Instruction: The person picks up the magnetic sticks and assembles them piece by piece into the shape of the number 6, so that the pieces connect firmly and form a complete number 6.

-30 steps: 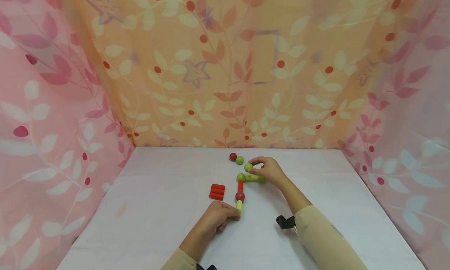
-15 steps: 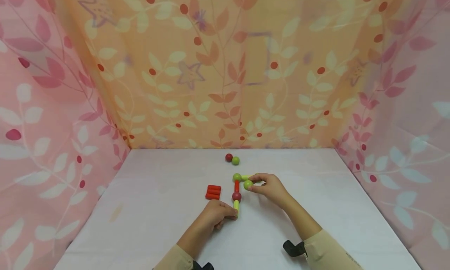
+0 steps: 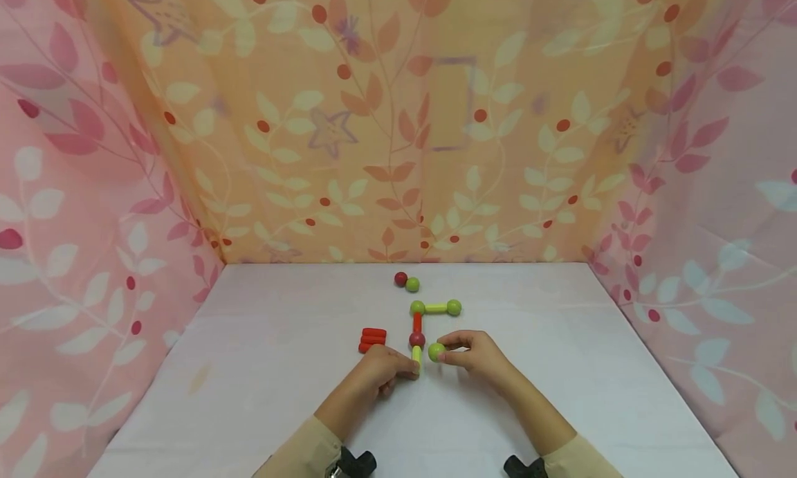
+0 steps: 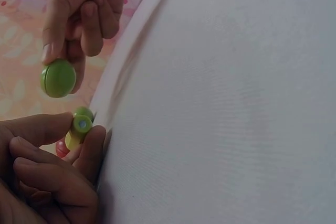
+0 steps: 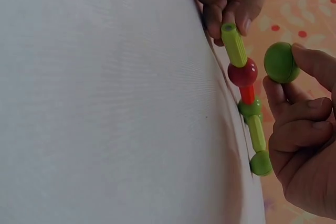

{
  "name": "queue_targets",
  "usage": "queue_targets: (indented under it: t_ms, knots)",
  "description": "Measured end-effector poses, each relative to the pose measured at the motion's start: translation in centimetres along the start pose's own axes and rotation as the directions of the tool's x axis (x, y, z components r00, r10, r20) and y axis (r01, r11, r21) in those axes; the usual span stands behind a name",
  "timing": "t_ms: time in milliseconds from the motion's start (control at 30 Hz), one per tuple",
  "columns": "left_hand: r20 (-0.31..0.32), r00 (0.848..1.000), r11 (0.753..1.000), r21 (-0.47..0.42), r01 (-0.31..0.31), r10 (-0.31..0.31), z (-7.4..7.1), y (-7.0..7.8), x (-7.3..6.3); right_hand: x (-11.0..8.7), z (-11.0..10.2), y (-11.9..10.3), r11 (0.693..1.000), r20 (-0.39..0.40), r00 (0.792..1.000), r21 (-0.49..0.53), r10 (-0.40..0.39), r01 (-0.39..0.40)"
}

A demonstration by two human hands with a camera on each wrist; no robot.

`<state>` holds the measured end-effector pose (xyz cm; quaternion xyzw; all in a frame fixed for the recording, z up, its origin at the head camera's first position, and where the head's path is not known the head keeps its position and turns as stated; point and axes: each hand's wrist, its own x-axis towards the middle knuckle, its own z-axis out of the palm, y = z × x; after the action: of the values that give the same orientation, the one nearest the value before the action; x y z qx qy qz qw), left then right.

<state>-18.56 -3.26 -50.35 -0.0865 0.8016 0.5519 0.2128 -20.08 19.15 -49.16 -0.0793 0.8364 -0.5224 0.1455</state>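
My left hand [image 3: 381, 369] pinches the near end of a yellow-green rod [image 5: 233, 45] between thumb and finger. That rod joins a dark red ball [image 3: 417, 339], followed by a red rod [image 3: 417, 322] and a green ball [image 3: 417, 308] at the corner. From the corner another yellow-green rod [image 3: 436, 308] runs right to an end green ball [image 3: 454, 307]. Between thumb and fingers my right hand [image 3: 476, 353] holds a loose green ball [image 3: 436, 352], just right of the pinched rod and apart from it. The left wrist view shows a pale round spot on the rod's end face.
Several red rods [image 3: 373, 336] lie side by side left of the joined pieces. Farther back, a dark red ball [image 3: 400, 279] and a green ball [image 3: 412, 284] sit together. Patterned cloth walls [image 3: 292, 187] border the white table [image 3: 280, 312] at back and sides.
My right hand has brought the green ball from beside the back balls toward me, close to the rod's near end. My left hand keeps pinching the rod.
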Motion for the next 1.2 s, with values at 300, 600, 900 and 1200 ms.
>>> queue_targets:
  t_ms: [300, 600, 900, 1200]
  knots:
    - [0.005, 1.000, 1.000, 0.021, 0.015, -0.015, -0.2, 0.3, 1.1, -0.7, 1.0, 0.6, 0.998, 0.074, 0.997, 0.065, 0.022, -0.027]
    - [0.003, 1.000, 0.999, 0.017, 0.029, -0.029, -0.3, 0.5, 1.4, -1.0, 2.4, 1.1, 0.986, 0.108, 0.994, 0.161, 0.020, -0.038]
    - [-0.008, 1.000, 0.999, 0.020, 0.029, -0.029, -0.2, 0.4, 1.5, -1.3, 3.9, 1.4, 0.975, 0.115, 0.990, 0.193, 0.085, -0.106]
    - [-0.030, 0.997, 0.998, 0.026, 0.066, -0.065, -0.3, 0.3, 1.8, -1.3, 4.4, 0.5, 0.975, 0.088, 0.986, 0.160, 0.143, -0.156]
